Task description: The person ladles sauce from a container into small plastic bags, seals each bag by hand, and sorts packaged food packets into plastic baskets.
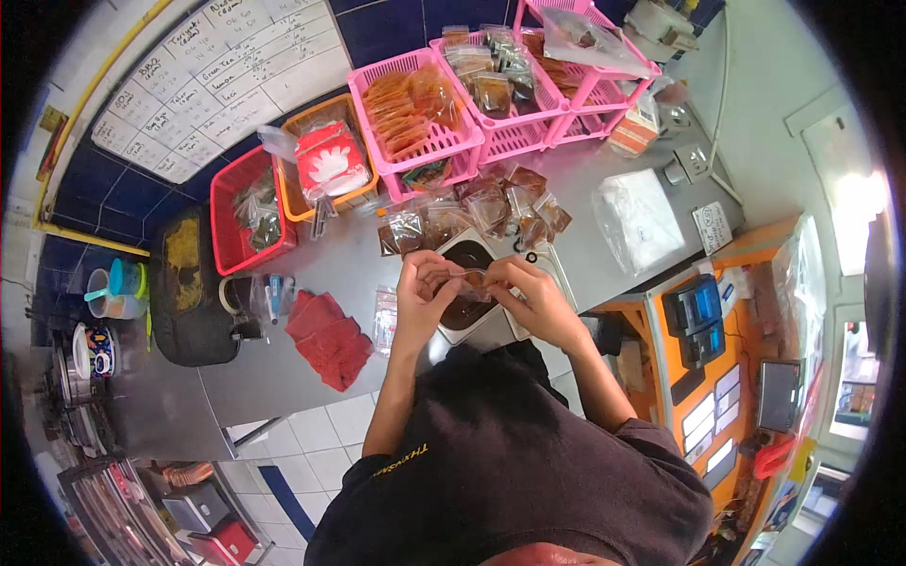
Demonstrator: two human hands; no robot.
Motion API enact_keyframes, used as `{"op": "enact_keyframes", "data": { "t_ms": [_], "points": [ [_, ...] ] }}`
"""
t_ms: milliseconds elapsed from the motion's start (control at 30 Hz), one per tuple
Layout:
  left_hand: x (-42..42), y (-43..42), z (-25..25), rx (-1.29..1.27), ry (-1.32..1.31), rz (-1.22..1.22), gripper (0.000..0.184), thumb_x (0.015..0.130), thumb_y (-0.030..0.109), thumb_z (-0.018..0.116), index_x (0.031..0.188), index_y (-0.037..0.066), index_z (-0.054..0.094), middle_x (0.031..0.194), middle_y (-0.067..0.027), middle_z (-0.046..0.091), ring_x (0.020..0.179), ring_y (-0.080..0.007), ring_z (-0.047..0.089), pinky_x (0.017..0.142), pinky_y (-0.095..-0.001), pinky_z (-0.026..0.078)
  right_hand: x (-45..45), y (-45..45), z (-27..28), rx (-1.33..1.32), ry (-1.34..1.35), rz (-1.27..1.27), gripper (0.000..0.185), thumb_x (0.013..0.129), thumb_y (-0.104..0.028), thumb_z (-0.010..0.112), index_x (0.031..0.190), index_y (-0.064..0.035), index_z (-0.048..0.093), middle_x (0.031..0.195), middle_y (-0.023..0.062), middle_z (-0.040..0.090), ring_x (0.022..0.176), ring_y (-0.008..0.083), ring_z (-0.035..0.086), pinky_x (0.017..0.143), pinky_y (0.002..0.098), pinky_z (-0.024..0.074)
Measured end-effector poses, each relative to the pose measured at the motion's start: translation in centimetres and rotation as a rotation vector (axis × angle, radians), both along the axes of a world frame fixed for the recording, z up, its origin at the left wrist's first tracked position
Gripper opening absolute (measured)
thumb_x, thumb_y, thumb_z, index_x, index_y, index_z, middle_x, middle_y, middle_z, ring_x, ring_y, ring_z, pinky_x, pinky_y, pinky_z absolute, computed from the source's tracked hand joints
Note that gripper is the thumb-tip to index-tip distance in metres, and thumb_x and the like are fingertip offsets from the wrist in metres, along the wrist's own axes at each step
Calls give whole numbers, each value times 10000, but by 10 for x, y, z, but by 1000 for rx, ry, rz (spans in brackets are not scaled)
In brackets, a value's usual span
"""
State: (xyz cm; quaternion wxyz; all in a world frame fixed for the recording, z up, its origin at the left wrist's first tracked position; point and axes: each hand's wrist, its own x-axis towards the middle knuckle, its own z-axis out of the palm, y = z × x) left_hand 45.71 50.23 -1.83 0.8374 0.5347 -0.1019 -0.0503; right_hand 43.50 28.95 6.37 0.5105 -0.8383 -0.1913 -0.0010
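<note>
My left hand [425, 297] and my right hand [533, 300] are closed on a small clear zip bag [475, 280], pinching it between them near its top. Something brown shows inside the bag, partly hidden by my fingers. Under my hands stands a metal pan [455, 334] with dark brown sauce in it. A pale lid or second container [563, 283], partly covered by my right hand, lies beside the pan. Just beyond, several filled brown sachets [444, 219] are heaped on the steel counter. Left of my left hand lie flat clear zip bags [385, 321].
Pink baskets [462, 156] of sachets line the back, beside an orange basket [373, 193] and a red basket [226, 259]. A red cloth [327, 340] and tape roll [229, 294] lie left. A white plastic pack [642, 222] lies right. An orange shelf [736, 377] stands farther right.
</note>
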Motion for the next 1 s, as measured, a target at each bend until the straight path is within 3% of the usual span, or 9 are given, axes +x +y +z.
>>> {"op": "enact_keyframes", "data": {
  "t_ms": [233, 300, 400, 533, 600, 1000],
  "points": [
    [0, -1, -1, 11, 19, 13, 382, 925, -115, 676, 1190, 63, 465, 1092, -100, 672, 1038, -155, 668, 936, -303, 543, -1, -3, -4, 17, 92, -13, 132, 978, -50, 659, 1102, -9, 645, 1016, 132, 660, 915, 282, 683, 788, 379, 543],
    [-1, -1, 3, -9, 23, 9, 357, 929, -104, 686, 1114, 74, 439, 1059, -103, 679, 1003, -149, 674, 911, -295, 543, -1, -3, -6, 40, 136, -16, 161, 945, -52, 702, 1084, 12, 652, 1033, 129, 692, 951, 273, 683, 848, 379, 535],
    [-2, -2, 7, 49, 53, -14, 358, 932, -93, 691, 1033, 81, 395, 1032, -123, 697, 964, -154, 688, 881, -300, 550, -2, 0, -7, 57, 88, -53, 190, 935, -86, 721, 1103, -21, 660, 1010, 128, 675, 879, 273, 681, 790, 385, 545],
    [-5, -5, 17, 145, 33, -30, 361, 941, -75, 691, 989, 79, 368, 1006, -147, 721, 935, -163, 704, 855, -307, 558, 1, 11, -1, 4, 33, -116, 212, 890, -86, 749, 1073, -18, 668, 991, 143, 690, 872, 299, 688, 805, 411, 549],
    [-3, -6, 15, 301, -122, 3, 355, 947, -56, 692, 975, 74, 363, 981, -163, 737, 928, -166, 713, 838, -306, 563, 5, 10, -10, -72, -18, -97, 233, 888, -122, 761, 1067, 0, 675, 988, 139, 708, 931, 298, 694, 828, 402, 548],
    [-7, -8, 9, 225, -46, 72, 315, 944, -37, 717, 962, 54, 415, 957, -167, 751, 889, -155, 713, 813, -296, 562, 8, 13, -11, -104, 27, -73, 188, 877, -100, 731, 1024, 1, 671, 980, 168, 710, 950, 337, 711, 845, 418, 562]
  ]
}}
